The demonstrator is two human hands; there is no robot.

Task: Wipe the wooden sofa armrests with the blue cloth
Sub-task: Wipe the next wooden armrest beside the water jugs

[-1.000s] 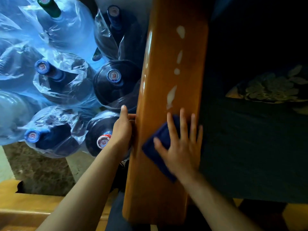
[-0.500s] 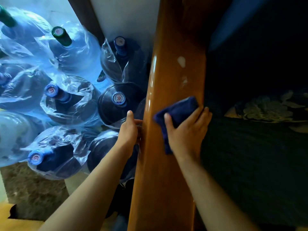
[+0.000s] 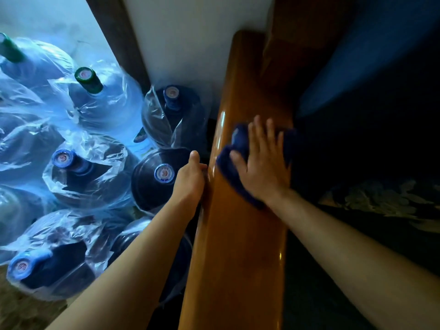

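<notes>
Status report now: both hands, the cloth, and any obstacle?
Right hand flat on dark blue cloth, pressing it on glossy wooden armrest. Left hand grips armrest's outer edge. Nothing blocks.

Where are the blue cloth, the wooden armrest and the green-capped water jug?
blue cloth (image 3: 229, 170): head view, left part beside the thumb.
wooden armrest (image 3: 238, 246): head view, bare top surface.
green-capped water jug (image 3: 88, 79): head view, its cap.

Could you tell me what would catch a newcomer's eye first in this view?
Probably the glossy wooden armrest running up the middle, with the right hand pressed flat on a blue cloth across it. The left hand grips its left edge. Left of it, on the floor, stand water jugs wrapped in clear plastic.
</notes>
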